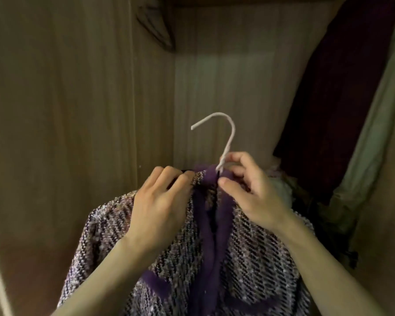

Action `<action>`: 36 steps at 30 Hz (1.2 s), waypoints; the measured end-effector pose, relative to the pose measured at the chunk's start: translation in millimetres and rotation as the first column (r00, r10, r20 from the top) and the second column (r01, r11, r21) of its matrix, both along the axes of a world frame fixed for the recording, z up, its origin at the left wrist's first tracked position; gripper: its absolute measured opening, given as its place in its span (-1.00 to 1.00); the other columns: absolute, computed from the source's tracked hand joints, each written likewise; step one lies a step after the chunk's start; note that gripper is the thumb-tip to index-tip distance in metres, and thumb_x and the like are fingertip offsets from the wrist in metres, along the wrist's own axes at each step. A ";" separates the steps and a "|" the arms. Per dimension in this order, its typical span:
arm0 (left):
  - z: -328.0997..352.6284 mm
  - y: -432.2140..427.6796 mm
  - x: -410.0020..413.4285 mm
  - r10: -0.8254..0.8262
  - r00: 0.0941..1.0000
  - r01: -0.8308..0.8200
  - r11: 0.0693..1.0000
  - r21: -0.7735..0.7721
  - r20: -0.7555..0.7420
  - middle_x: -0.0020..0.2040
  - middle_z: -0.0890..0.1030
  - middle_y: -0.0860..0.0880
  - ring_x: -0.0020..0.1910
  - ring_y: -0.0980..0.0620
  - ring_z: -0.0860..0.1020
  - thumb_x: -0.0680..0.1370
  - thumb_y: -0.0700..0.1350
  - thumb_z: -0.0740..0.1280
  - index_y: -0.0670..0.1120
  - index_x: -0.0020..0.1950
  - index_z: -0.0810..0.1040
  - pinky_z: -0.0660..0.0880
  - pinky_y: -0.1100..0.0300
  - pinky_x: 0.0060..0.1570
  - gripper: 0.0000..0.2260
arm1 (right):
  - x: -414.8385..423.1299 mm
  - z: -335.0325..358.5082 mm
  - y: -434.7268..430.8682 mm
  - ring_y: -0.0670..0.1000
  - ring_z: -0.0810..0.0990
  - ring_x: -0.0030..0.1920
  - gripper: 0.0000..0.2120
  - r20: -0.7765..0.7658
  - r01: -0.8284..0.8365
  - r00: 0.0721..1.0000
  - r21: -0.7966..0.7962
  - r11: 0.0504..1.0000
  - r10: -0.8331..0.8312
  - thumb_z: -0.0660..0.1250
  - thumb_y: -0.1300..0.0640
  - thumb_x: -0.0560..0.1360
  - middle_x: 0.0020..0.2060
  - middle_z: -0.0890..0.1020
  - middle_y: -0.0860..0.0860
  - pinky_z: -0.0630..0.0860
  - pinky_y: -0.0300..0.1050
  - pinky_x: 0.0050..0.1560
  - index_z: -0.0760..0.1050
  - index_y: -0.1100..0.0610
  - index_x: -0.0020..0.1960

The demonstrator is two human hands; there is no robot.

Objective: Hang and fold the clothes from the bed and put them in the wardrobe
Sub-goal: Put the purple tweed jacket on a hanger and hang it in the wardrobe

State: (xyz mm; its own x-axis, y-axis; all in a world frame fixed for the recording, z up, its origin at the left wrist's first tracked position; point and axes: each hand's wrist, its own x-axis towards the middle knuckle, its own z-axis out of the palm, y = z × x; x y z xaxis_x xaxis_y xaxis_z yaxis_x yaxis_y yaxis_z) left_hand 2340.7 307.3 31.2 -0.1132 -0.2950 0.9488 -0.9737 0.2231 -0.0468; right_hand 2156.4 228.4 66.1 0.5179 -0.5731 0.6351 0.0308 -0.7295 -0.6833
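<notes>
Left hand (pixel 161 204) grips the purple-trimmed tweed cardigan (pixel 255 258), right hand (pixel 251 192) pinches the white wire hanger (pixel 229 142), likely seating the collar squarely.

The inside of a home wardrobe (pixel 226 87) is seen here: wood-grain panels (pixel 55 110) are ranged from nine to twelve o'clock, dark hangers (pixel 155 26) are spotted at eleven, and a maroon garment (pixel 342 99) is hung at two, with a pale green one (pixel 379 133) just beside it.
</notes>
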 end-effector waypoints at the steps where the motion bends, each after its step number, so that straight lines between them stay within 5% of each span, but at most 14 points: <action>1: 4.6 -10.9 -6.8 -0.011 1.000 0.011 1.000 -0.015 -0.003 -0.08 0.57 -0.11 -0.16 -0.14 0.50 0.61 -0.22 0.32 -0.21 0.13 0.62 0.49 -0.09 -0.18 -0.86 | -15.0 5.3 -7.5 0.09 0.63 -0.01 -0.66 -0.031 -0.038 0.999 0.010 0.999 0.038 0.29 0.19 0.51 0.03 0.66 -0.02 0.55 -0.04 -0.01 0.38 -0.06 0.25; 4: 20.3 -45.2 -28.4 -0.046 0.999 0.045 0.997 -0.070 -0.011 -0.07 0.58 -0.11 -0.14 -0.14 0.51 0.61 -0.22 0.32 -0.22 0.13 0.63 0.50 -0.08 -0.14 -0.85 | -55.7 20.9 -36.8 0.24 0.63 0.00 -0.46 -0.172 0.061 0.980 -0.202 0.977 -0.097 0.22 0.39 0.47 0.11 0.63 -0.11 0.55 0.24 0.07 0.36 -0.08 0.33; 7: 35.2 -77.3 -47.3 -0.091 0.995 0.084 0.989 -0.125 -0.051 -0.06 0.59 -0.10 -0.11 -0.12 0.53 0.60 -0.22 0.34 -0.22 0.11 0.63 0.50 -0.05 -0.12 -0.86 | -83.3 36.7 -63.7 -0.09 0.60 0.14 -0.53 -0.146 0.204 0.950 -0.379 0.903 -0.276 0.30 0.41 0.46 0.10 0.63 -0.14 0.51 0.01 0.26 0.49 0.01 0.27; 13: 61.1 -136.9 -69.1 -0.189 0.979 0.168 0.961 -0.219 -0.081 -0.06 0.60 -0.09 -0.07 -0.09 0.56 0.58 -0.23 0.35 -0.23 0.08 0.65 0.51 0.02 -0.09 -0.86 | -113.9 49.5 -110.5 -0.03 0.58 -0.20 -0.87 0.094 0.551 0.779 -0.575 0.605 -0.620 0.44 0.03 0.49 -0.19 0.59 -0.08 0.54 -0.01 -0.13 0.63 0.04 0.01; 22: 113.8 -248.6 -61.6 -0.313 0.945 0.270 0.913 -0.306 -0.098 -0.09 0.60 -0.06 -0.08 -0.02 0.52 0.56 -0.22 0.41 -0.20 0.06 0.64 0.35 0.29 -0.01 -0.89 | -105.2 92.7 -184.3 0.03 0.60 -0.20 -0.87 0.343 0.690 0.665 -0.623 0.369 -0.664 0.42 0.07 0.51 -0.17 0.61 -0.02 0.55 0.02 -0.17 0.63 0.13 -0.03; 29: 169.6 -345.5 -33.7 -0.435 0.901 0.400 0.836 -0.376 -0.008 -0.08 0.56 -0.08 -0.07 -0.05 0.50 0.55 -0.23 0.41 -0.20 0.06 0.63 0.38 0.21 -0.03 -0.89 | -77.4 137.2 -255.8 0.07 0.53 -0.17 -0.84 0.499 0.758 0.478 -0.651 0.052 -0.723 0.39 0.03 0.47 -0.23 0.61 0.00 0.49 0.04 -0.15 0.62 0.13 -0.08; 36: 237.9 -426.0 -19.3 -0.537 0.842 0.504 0.752 -0.425 0.049 -0.07 0.52 -0.06 -0.07 -0.04 0.49 0.55 -0.21 0.41 -0.19 0.06 0.64 0.42 0.14 -0.08 -0.88 | -61.0 194.6 -308.3 0.07 0.51 -0.18 -0.88 0.556 0.747 0.381 -0.656 -0.108 -0.739 0.45 0.11 0.47 -0.22 0.60 0.03 0.50 0.06 -0.19 0.60 0.16 -0.08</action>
